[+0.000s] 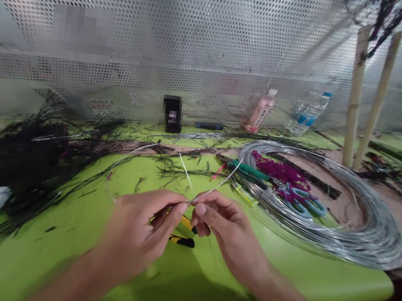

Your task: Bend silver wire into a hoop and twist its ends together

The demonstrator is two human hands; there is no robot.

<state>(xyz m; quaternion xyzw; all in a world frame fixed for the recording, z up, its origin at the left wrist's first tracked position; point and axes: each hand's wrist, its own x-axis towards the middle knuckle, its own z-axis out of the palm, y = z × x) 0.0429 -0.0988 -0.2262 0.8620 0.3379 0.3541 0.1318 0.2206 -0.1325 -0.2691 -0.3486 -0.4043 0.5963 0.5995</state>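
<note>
My left hand (144, 221) and my right hand (227, 222) meet at the middle of the view, each pinching a thin silvery wire (224, 178) between thumb and fingers. One part of the wire rises to the right from my fingertips; a curved length also shows at the left, beyond my left hand. Below the fingertips, pliers with yellow and black handles (182, 241) lie partly hidden behind my hands. A short white stick (186, 170) is just beyond my fingers.
A big wire coil (382, 241) lies right, with purple string (282, 172), blue-handled scissors (304, 204) and green-handled pliers (249, 172). Black twigs (34, 159) pile left. Two bottles (260, 113) (310, 116) stand by the perforated metal wall. Bamboo poles (354, 101) rise right.
</note>
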